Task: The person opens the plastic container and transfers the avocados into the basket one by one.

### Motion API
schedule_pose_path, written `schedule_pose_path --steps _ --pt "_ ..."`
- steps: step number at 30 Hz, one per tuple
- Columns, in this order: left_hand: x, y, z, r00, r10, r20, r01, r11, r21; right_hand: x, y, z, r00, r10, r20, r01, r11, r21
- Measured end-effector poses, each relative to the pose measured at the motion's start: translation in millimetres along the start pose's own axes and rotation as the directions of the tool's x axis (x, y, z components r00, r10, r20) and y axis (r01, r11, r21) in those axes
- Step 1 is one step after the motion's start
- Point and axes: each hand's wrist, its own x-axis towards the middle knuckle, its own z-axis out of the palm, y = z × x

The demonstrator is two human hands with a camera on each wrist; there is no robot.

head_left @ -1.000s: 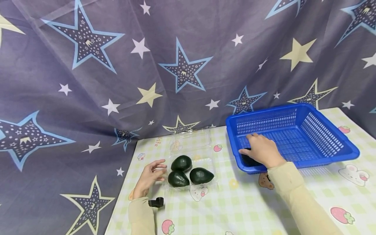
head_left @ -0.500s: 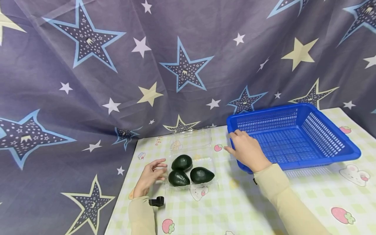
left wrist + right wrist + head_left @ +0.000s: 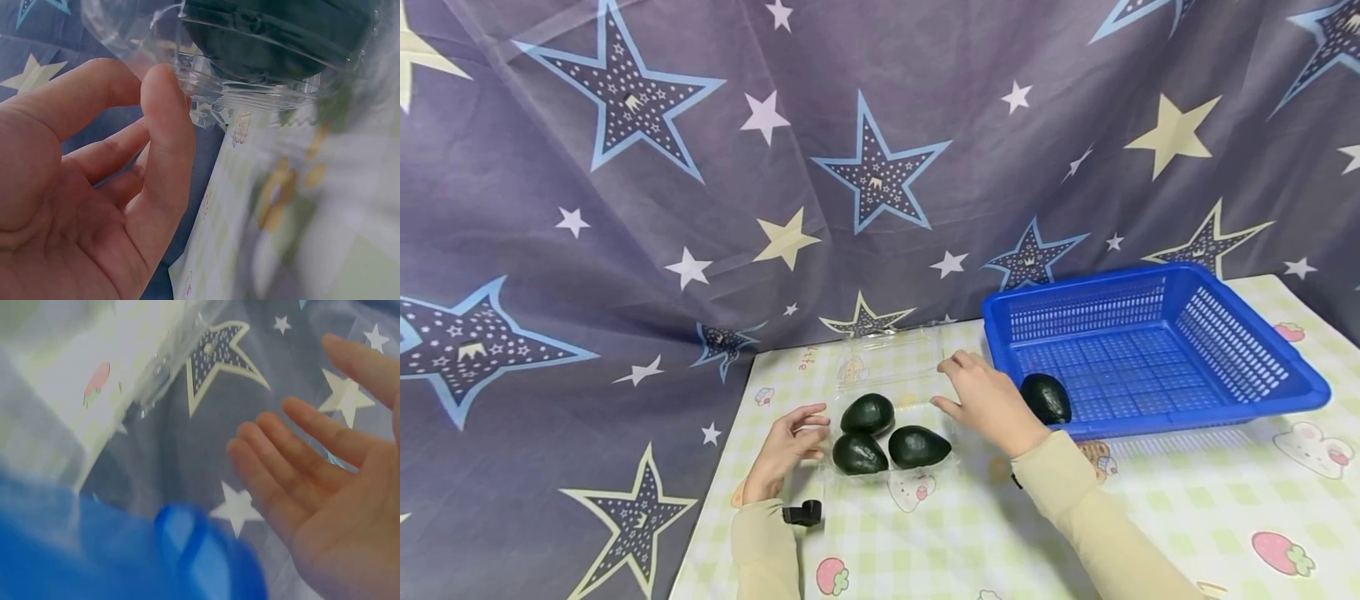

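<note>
Head: one avocado in blue basket, toward the surface's back-right corner; three avocados in clear box, back-left (quarter done, I'd guess). Left wrist: left hand loose by the box. Right wrist: right hand released.

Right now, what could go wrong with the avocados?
The clear container could slide if the left hand beside it doesn't steady it. Its three avocados sit close together; grabbing one might roll another. One dropped carelessly into the blue basket could knock the lone avocado lying there.
</note>
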Motion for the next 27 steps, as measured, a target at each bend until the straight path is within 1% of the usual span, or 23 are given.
schedule_pose_path --steps 3,7,14,18,23,27 --pt "1.1 -0.6 -0.5 1.0 -0.002 -0.003 0.002 1.0 -0.001 0.8 -6 9 0.998 -0.019 0.054 0.017 0.999 0.033" --pt "2.0 -0.9 -0.6 1.0 -0.008 -0.006 0.008 1.0 -0.01 0.6 -12 20 0.992 -0.032 0.118 0.021 0.996 0.092" --pt "0.5 -2.1 0.0 1.0 -0.014 -0.011 0.014 1.0 -0.009 -1.4 -19 39 0.975 -0.06 0.213 0.02 0.982 0.185" --pt "-2.0 -1.9 0.5 1.0 -0.019 -0.005 0.019 1.0 -0.007 -3.1 -23 50 0.965 -0.086 0.249 0.042 0.983 0.176" --pt "-2.7 -1.0 0.9 1.0 -0.01 -0.002 0.01 1.0 -0.012 -3.0 -25 58 0.959 -0.121 0.257 0.087 0.986 0.139" --pt "-0.9 -0.5 0.5 1.0 -0.007 -0.003 0.007 1.0 -0.018 -1.9 -27 61 0.956 -0.139 0.257 0.104 0.984 0.146"
